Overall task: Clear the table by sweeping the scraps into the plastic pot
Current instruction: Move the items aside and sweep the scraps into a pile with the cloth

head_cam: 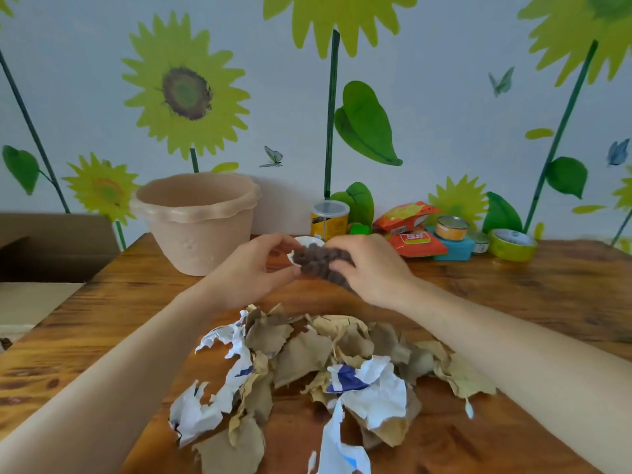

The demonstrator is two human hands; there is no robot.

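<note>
A beige plastic pot [201,227] stands upright at the back left of the wooden table [513,302]. A pile of torn brown and white paper scraps [318,367] lies in the middle, near me. Beyond the pile, both hands hold a dark brown knobbly cloth [319,263] above the table. My left hand [253,268] pinches its left edge, and my right hand [369,271] grips it from the right with curled fingers. A small white cup [307,241] sits just behind the cloth, partly hidden.
Along the back wall stand a yellow can with a clear lid [329,218], orange snack packets [410,230], a teal box [455,249], small tins [451,227] and a green tape roll [511,244]. An open cardboard box [51,248] sits off the table's left edge.
</note>
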